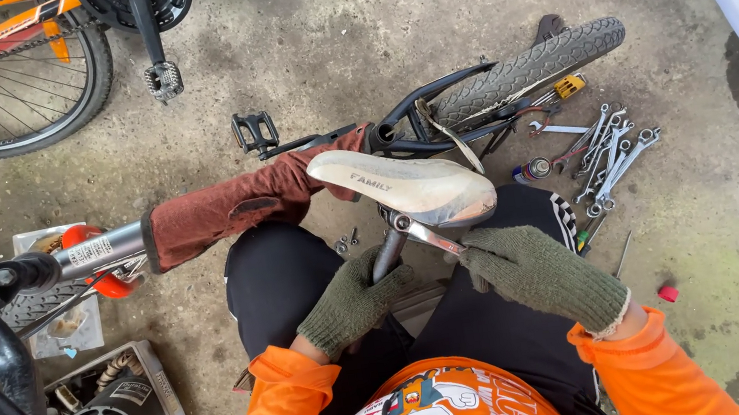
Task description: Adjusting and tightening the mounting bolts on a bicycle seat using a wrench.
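While left hand clamps seat post, right hand holding wrench at saddle clamp bolt should seat squarely, turn steady

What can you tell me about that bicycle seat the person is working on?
The saddle is pale, cream-grey and worn, long with a narrow nose pointing upper left. It is off any bicycle, held over the person's lap, top side up and tilted. Beneath it sit a metal clamp and a grey seat post. The gloved left hand grips the post; the gloved right hand holds a slim metal tool at the clamp.
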